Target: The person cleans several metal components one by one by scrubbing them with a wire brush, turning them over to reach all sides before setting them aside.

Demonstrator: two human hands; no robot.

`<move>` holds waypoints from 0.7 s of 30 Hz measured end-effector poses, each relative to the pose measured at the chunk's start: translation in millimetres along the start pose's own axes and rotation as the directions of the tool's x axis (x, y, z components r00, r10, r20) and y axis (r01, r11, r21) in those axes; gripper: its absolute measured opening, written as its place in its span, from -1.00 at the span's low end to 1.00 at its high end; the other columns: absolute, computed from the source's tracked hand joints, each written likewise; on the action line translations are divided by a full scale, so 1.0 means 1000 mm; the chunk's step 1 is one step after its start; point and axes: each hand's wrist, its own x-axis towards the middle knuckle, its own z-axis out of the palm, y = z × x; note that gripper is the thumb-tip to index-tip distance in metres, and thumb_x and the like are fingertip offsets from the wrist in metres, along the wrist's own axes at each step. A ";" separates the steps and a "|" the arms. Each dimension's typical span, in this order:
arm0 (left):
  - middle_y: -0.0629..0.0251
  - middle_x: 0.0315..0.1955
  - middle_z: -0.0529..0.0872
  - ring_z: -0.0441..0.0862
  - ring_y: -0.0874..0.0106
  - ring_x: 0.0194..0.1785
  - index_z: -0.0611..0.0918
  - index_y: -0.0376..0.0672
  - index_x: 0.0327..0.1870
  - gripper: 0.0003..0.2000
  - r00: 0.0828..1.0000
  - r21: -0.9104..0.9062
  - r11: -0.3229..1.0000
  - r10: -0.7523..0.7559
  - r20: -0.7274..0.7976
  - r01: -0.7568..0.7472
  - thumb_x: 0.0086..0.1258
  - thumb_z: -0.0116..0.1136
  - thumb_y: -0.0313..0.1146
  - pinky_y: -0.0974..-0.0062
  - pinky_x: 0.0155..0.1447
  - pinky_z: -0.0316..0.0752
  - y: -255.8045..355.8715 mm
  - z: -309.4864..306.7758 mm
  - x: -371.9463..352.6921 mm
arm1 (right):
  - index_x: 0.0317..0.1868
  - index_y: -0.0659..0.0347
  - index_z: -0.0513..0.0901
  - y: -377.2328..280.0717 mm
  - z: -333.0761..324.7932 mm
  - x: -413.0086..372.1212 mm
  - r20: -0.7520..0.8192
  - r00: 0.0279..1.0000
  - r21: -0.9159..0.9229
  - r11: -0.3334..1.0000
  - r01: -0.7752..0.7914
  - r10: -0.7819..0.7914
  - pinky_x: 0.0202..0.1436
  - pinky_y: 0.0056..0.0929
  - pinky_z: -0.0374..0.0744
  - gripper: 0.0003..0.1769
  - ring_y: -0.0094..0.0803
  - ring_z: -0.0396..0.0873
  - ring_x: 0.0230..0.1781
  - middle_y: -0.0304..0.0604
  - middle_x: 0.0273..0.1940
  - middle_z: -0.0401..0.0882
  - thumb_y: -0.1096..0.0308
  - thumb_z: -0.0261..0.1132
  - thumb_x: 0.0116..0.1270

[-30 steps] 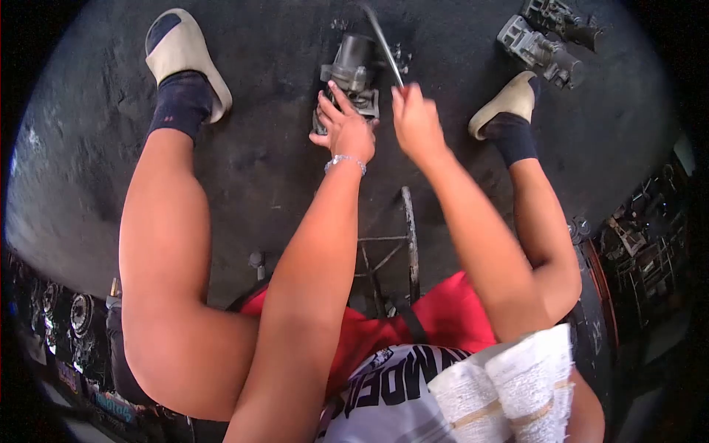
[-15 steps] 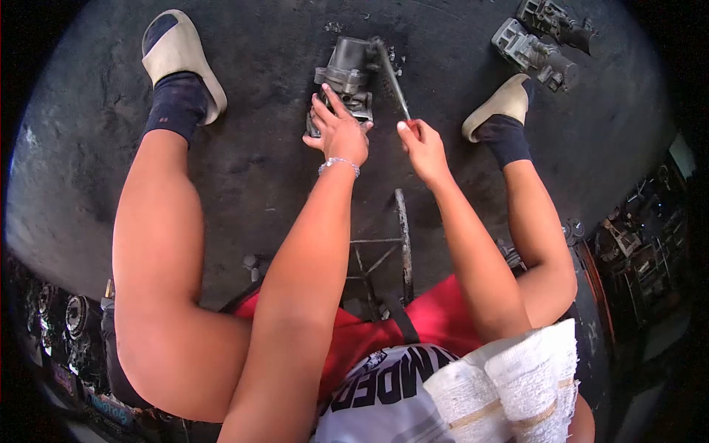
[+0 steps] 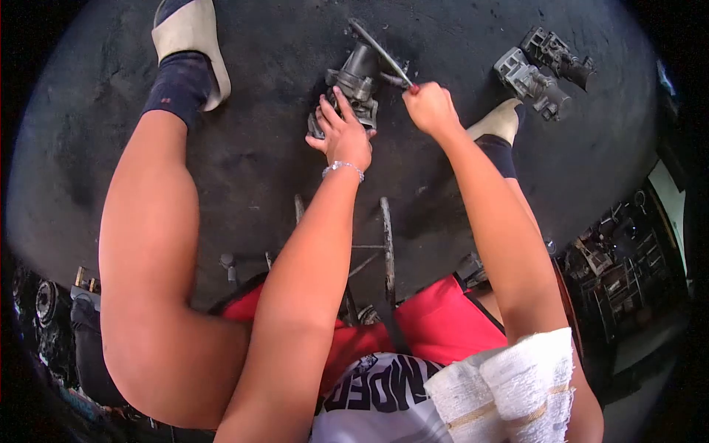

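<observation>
While left fingers (image 3: 344, 105) splay over a metal casting (image 3: 361, 68), right fingers (image 3: 426, 105) clench a long tool (image 3: 383, 54).

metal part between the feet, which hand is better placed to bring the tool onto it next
Probably right: the right hand grips the tool near the far end of the metal part, while the left hand rests on its near end.

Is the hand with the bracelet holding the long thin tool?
No, the right hand grips the tool, while the left hand, with the bracelet, lies on the metal part.
</observation>
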 end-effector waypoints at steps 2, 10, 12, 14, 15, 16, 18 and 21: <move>0.05 0.43 -0.19 0.00 0.11 0.44 -0.28 -0.07 0.46 0.07 0.999 -0.029 0.999 0.022 -0.027 -0.023 0.13 0.34 -0.13 -0.32 0.19 0.03 -0.002 0.003 0.000 | -0.44 0.39 0.60 0.005 0.002 -0.013 0.055 0.998 0.027 1.000 -0.007 0.006 -0.09 0.02 0.52 -0.57 0.19 0.54 -0.19 0.33 -0.35 0.55 0.12 0.08 0.22; 0.01 0.42 -0.19 -0.03 0.08 0.44 -0.28 -0.08 0.46 0.06 1.000 -0.040 0.999 0.022 -0.004 -0.022 0.14 0.34 -0.18 -0.35 0.18 0.02 -0.001 -0.001 -0.004 | -0.40 0.33 0.61 0.001 0.012 -0.029 0.083 0.996 0.161 0.985 -0.055 0.042 -0.09 0.00 0.47 -0.64 0.22 0.50 -0.16 0.31 -0.31 0.54 0.15 0.10 0.17; 0.01 0.42 -0.18 -0.03 0.07 0.44 -0.29 -0.08 0.45 0.07 0.999 -0.023 1.000 -0.002 0.050 0.003 0.14 0.34 -0.18 -0.35 0.18 0.02 0.001 -0.005 -0.001 | -0.36 0.33 0.62 -0.024 0.020 -0.009 0.041 0.994 0.178 0.979 -0.104 0.098 -0.08 -0.01 0.48 -0.62 0.21 0.50 -0.13 0.29 -0.29 0.55 0.13 0.10 0.17; 0.02 0.42 -0.18 -0.02 0.07 0.44 -0.29 -0.08 0.46 0.08 0.999 -0.011 1.000 0.006 0.032 -0.006 0.13 0.35 -0.17 -0.34 0.18 0.02 0.000 -0.004 -0.001 | -0.36 0.33 0.63 -0.014 0.024 -0.024 0.108 0.984 0.202 0.966 -0.164 0.145 -0.04 -0.02 0.49 -0.61 0.21 0.52 -0.13 0.28 -0.28 0.56 0.12 0.12 0.16; 0.02 0.42 -0.18 -0.02 0.07 0.44 -0.29 -0.07 0.46 0.08 0.999 -0.033 0.999 0.004 0.036 -0.003 0.13 0.35 -0.17 -0.34 0.18 0.02 0.001 -0.004 -0.001 | -0.35 0.33 0.63 -0.003 0.023 -0.040 0.132 0.986 0.120 0.986 -0.116 0.100 -0.02 -0.05 0.49 -0.61 0.19 0.52 -0.13 0.28 -0.26 0.56 0.11 0.12 0.15; 0.02 0.42 -0.17 -0.01 0.08 0.44 -0.29 -0.07 0.46 0.08 0.999 -0.053 0.999 -0.003 0.039 0.005 0.12 0.36 -0.17 -0.33 0.18 0.02 0.000 -0.005 0.000 | -0.33 0.33 0.64 0.016 0.029 -0.054 0.159 0.972 0.104 0.976 -0.189 0.171 -0.01 -0.07 0.49 -0.60 0.16 0.53 -0.12 0.28 -0.25 0.56 0.11 0.12 0.15; 0.03 0.42 -0.16 -0.01 0.08 0.44 -0.28 -0.05 0.46 0.08 1.000 -0.033 0.999 0.004 0.023 -0.003 0.12 0.35 -0.17 -0.33 0.18 0.02 0.000 -0.002 -0.001 | -0.30 0.31 0.66 0.050 0.039 -0.074 0.151 0.938 0.147 0.931 -0.333 0.312 0.00 -0.05 0.48 -0.60 0.13 0.54 -0.10 0.27 -0.25 0.58 0.10 0.13 0.16; 0.04 0.42 -0.15 0.01 0.09 0.44 -0.27 -0.04 0.46 0.08 1.000 -0.023 1.000 0.011 -0.023 -0.011 0.11 0.36 -0.13 -0.33 0.19 0.02 -0.002 0.002 0.000 | -0.35 0.33 0.64 0.020 0.029 -0.049 0.110 0.981 0.151 0.973 -0.173 0.158 -0.02 -0.05 0.49 -0.61 0.16 0.54 -0.12 0.28 -0.28 0.58 0.11 0.15 0.16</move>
